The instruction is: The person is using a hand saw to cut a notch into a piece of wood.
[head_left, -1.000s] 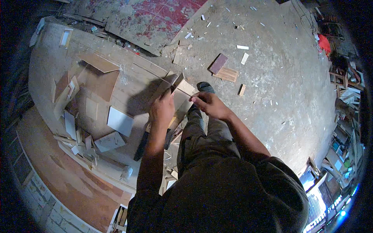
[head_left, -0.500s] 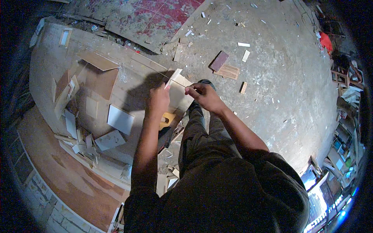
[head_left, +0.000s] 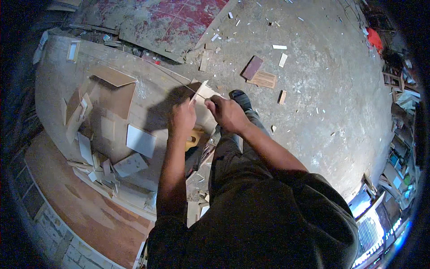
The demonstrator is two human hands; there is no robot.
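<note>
"Holding what, and where?"
"Gripping a pale board (head_left: 204, 112) with the left hand (head_left: 182, 116), between both hands, near the edge of the table (head_left: 148, 112)."
"And doing what with the right hand (head_left: 224, 113)?"
"Pinching a thin rod (head_left: 181, 84), slanting across the board's edge; holding the hands slightly apart."

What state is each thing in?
Left hand: closed on pale wooden piece
Right hand: closed on thin rod
Pale wooden piece: held
Thin rod: slanted across pale wooden piece
Maroon block: lying on floor, overlapping ribbed wooden piece
White panel: lying on worktop
</note>
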